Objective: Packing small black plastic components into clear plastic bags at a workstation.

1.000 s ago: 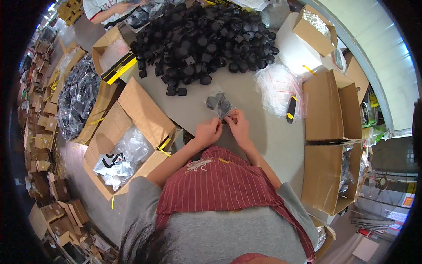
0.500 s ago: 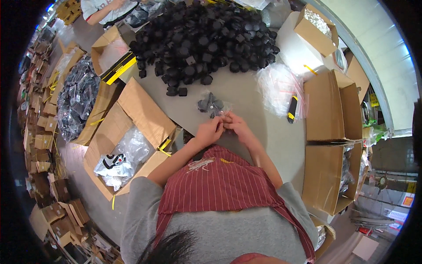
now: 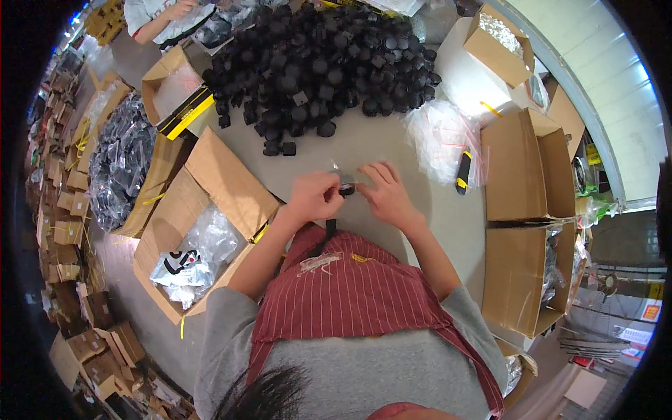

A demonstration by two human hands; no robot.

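My left hand (image 3: 316, 197) is closed, fingers curled round a small black rounded piece (image 3: 346, 190) that pokes out beside its thumb. A bit of clear plastic shows just above the knuckles. Below that hand, a dark strip (image 3: 330, 227) hangs toward my apron; whether it belongs to the piece I cannot tell. My right hand (image 3: 389, 199) is alongside, its fingers stretched and apart, the thumb tip close to the black piece. Beyond both hands lies a big heap of black rounded and square pieces (image 3: 318, 70) on the grey table (image 3: 448, 224).
Flat clear bags (image 3: 437, 140) and a yellow-black cutter (image 3: 463, 171) lie to the right. Open cartons (image 3: 518, 168) line the right edge. At left, a carton (image 3: 157, 262) holds plastic-wrapped items. Another person (image 3: 164, 21) is at the far left.
The dark item in clear plastic that lay beyond my hands is no longer there. My left hand moved slightly left and now grips a black piece; the right hand's fingers have spread.
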